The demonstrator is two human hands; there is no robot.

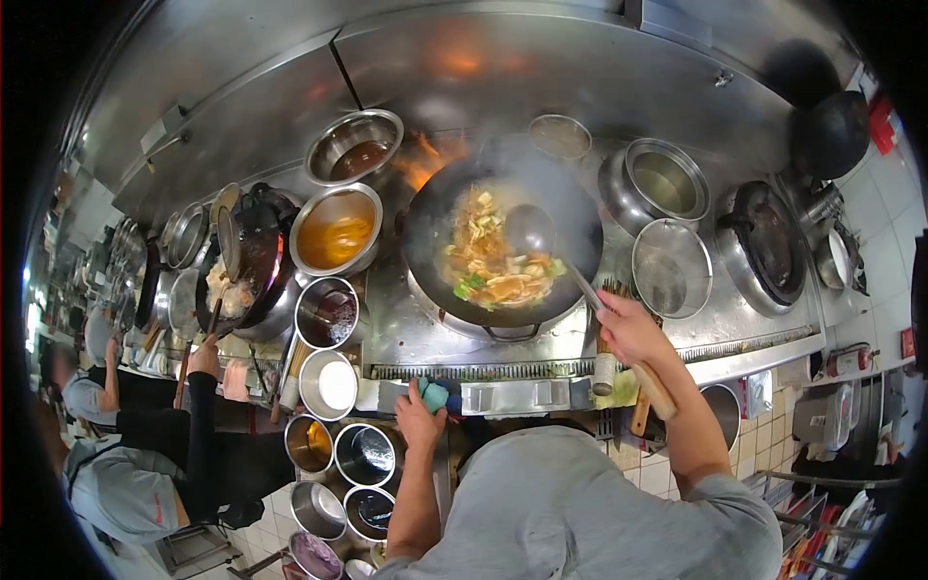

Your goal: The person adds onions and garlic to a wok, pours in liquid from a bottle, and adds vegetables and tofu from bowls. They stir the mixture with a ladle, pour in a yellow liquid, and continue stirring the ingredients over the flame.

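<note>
At the far left, another wok (249,253) is held by a co-worker's hand (203,358). Beside it, a bowl of orange sauce (335,230) is set among other bowls. At the stove's front edge (522,394), a blue cloth (437,393) is gripped in the left hand (418,411), with the fingers curled round it. Past that, the big wok (454,208) of food is set over the fire, and flames (425,159) can be seen behind its rim. A ladle (530,230) is held in the food by the right hand (628,329), which is closed round the long handle. If the food is pushed too hard, hot bits could be thrown out. If the flames climb, a hand or the cloth could be burned.
</note>
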